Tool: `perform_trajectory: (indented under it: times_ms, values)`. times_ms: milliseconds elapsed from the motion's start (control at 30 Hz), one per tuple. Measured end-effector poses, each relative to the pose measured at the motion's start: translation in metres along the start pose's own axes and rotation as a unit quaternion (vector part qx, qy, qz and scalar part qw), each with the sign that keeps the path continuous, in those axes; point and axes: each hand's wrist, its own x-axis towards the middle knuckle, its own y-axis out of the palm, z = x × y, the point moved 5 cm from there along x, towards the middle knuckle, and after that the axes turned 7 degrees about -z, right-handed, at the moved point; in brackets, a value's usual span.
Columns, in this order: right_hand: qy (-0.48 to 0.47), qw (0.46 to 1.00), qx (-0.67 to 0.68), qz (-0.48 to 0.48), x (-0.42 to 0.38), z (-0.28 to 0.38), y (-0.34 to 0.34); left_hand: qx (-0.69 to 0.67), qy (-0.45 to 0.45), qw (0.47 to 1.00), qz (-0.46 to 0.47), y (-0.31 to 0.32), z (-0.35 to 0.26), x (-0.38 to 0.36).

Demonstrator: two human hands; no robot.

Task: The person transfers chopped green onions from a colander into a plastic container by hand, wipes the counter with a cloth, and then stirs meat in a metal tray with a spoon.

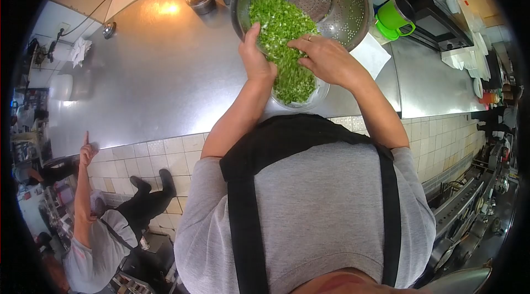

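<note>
Chopped green herbs or scallions (279,18) lie in a large perforated metal colander (350,1), which is tilted toward me. They run over its near rim into a clear round container (321,94) below, at the counter's front edge. My left hand (255,57) is at the colander's near left rim, thumb up along the greens; its fingers are hidden under the rim. On the right, my right hand (326,57) touches the greens with bent, slightly parted fingers. Whether it pinches any of them cannot be made out.
A steel counter (149,67) stretches left. Jars (201,1) stand behind the colander's left side. Right of it are white paper (369,56), a green cup (395,17) and a black appliance (436,23). A co-worker (105,233) stands at lower left, one hand near the counter edge.
</note>
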Motion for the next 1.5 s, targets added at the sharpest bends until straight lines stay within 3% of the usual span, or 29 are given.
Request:
perform_trajectory:
  times_ms: [67, 133, 167, 233, 333, 467, 633, 733, 867, 1033, 1367, 1467, 1500]
  values:
    - [-0.007, 1.000, 0.008, 0.009, 0.003, 0.003, -0.005, 0.003, -0.004, 1.000, 0.001, -0.001, 0.001, 0.000]
    - [-0.060, 0.994, 0.001, -0.088, 0.009, 0.009, -0.017, 0.034, -0.007, 0.999, -0.001, -0.003, 0.002, 0.001]
    - [-0.058, 0.994, 0.000, -0.089, 0.012, 0.010, -0.015, 0.034, -0.008, 0.999, 0.000, -0.002, 0.003, 0.001]
    - [-0.161, 0.970, -0.039, -0.180, 0.016, 0.025, -0.014, 0.046, 0.010, 0.999, 0.000, -0.001, 0.002, -0.002]
    - [-0.210, 0.958, -0.093, -0.170, 0.020, 0.034, 0.001, 0.073, 0.031, 0.997, -0.017, -0.001, 0.000, -0.005]
    - [-0.190, 0.968, -0.100, -0.134, 0.010, 0.024, 0.011, 0.043, 0.005, 0.999, 0.018, -0.003, 0.003, -0.002]
    - [-0.118, 0.991, -0.008, -0.068, 0.006, 0.008, -0.003, 0.049, 0.000, 0.999, 0.013, -0.002, 0.001, -0.003]
    - [-0.078, 0.983, -0.065, -0.154, 0.012, -0.008, -0.027, 0.040, -0.002, 0.999, 0.009, 0.001, -0.001, -0.006]
    - [-0.023, 0.983, -0.096, -0.154, 0.012, -0.023, -0.017, 0.043, 0.012, 0.999, 0.003, 0.004, -0.003, -0.007]
    - [-0.005, 0.998, -0.014, -0.061, 0.007, -0.014, -0.002, 0.039, 0.010, 0.999, 0.006, -0.001, -0.001, 0.000]
    - [-0.017, 0.999, 0.030, 0.034, 0.002, 0.005, -0.001, 0.058, 0.024, 0.998, 0.000, 0.003, -0.004, -0.005]
    - [-0.053, 0.997, 0.028, -0.048, 0.012, 0.018, -0.006, 0.057, 0.028, 0.998, 0.020, 0.002, -0.004, -0.005]
    - [-0.117, 0.987, 0.009, -0.106, 0.015, 0.023, -0.004, 0.074, 0.040, 0.996, 0.017, 0.005, -0.007, -0.009]
